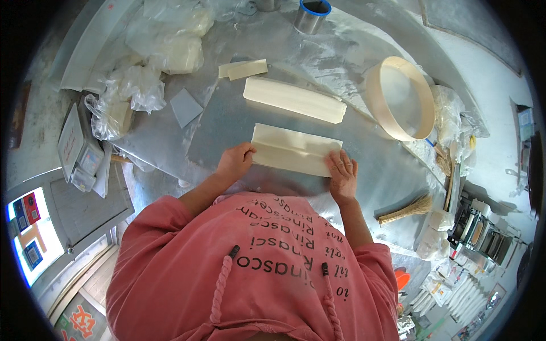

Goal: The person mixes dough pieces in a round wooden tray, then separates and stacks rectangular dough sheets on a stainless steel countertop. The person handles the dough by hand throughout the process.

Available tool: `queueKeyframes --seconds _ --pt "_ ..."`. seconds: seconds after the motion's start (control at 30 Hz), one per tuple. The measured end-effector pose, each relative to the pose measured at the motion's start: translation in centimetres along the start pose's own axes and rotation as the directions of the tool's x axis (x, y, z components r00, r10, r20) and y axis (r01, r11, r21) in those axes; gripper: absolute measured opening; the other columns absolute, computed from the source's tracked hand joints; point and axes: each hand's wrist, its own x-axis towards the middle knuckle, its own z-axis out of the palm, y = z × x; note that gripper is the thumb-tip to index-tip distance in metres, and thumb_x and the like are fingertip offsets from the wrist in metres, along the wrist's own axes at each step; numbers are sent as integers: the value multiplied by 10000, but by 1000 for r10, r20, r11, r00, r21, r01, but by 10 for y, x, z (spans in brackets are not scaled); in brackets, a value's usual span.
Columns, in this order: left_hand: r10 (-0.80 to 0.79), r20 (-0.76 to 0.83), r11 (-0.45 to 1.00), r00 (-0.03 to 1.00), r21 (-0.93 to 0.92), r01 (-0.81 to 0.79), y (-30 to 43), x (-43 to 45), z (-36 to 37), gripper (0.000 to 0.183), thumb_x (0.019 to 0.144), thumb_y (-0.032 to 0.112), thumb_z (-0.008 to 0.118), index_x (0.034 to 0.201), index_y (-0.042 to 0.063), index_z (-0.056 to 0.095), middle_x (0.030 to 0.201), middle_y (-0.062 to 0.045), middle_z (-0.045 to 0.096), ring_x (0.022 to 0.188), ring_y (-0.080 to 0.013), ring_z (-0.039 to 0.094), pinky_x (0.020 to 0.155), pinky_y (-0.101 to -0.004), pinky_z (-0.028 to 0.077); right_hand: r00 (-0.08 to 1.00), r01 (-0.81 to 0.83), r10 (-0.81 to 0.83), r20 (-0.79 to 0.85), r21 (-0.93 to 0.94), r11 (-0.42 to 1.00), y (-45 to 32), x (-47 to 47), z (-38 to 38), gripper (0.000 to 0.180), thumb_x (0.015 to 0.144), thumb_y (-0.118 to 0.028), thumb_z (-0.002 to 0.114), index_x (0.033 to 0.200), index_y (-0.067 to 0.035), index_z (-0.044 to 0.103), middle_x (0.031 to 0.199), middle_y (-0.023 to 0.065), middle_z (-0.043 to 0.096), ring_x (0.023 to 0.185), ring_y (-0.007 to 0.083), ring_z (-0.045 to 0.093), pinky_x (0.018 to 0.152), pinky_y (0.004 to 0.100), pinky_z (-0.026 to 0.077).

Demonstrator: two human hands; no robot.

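Right before me on the metal worktop lies a folded sheet of pale dough (296,150), with a crease running along its length. My left hand (236,161) pinches its left end between thumb and curled fingers. Across the sheet's right end rest the spread fingers of my right hand (343,172), slightly blurred; whether they grip the edge is unclear. A thicker, layered stack of dough sheet (294,99) lies just beyond, apart from both hands. Farther back, two short cut strips of dough (248,69) overlap each other.
A grey flat scraper (186,107) and plastic-bagged dough (181,53) lie left on the metal worktop (226,115). Rightward stand a round wooden-rimmed sieve (375,100) and a straw brush (405,209). A blue-rimmed metal container (310,21) stands at the back. A roller machine (480,234) is far right.
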Motion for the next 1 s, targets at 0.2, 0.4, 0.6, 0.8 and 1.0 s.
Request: queueKeyframes --seconds 0.2,0.4,0.6,0.8,1.0 --pt "67 -24 993 997 97 -65 -2 -6 5 133 797 91 543 909 67 611 836 -153 636 755 -355 611 655 -422 498 999 17 -14 40 -64 998 3 -2 1 481 765 -30 551 1228 -156 561 1358 36 478 1297 275 385 1042 512 256" --pt "634 -187 693 750 566 -445 48 5 -3 164 790 157 593 941 98 617 883 -120 637 763 -319 614 633 -411 494 984 -53 51 171 9 999 -27 4 -8 646 812 -340 592 1375 -99 384 1485 87 279 1383 251 226 1089 526 155" --pt "76 -139 968 987 246 -40 26 49 -5 279 830 257 617 1079 142 565 934 -88 653 822 -298 630 683 -403 497 992 -33 23 127 84 996 -54 33 8 467 807 -289 611 1209 -65 529 1355 99 434 1295 291 343 1046 502 231" --pt "-3 -491 980 871 171 99 31 123 -32 152 802 190 638 819 105 513 770 -73 585 747 -311 594 613 -430 472 999 17 -14 -38 83 996 -64 63 11 271 787 -202 621 1025 -73 609 1149 79 569 1160 292 460 957 486 315" --pt "111 -458 948 882 314 44 39 122 -36 169 793 198 651 819 92 521 774 -110 578 806 -319 585 639 -428 473 981 85 -51 -187 176 981 -74 92 8 304 744 -133 640 1038 -71 594 1103 90 567 1074 292 494 912 472 339"
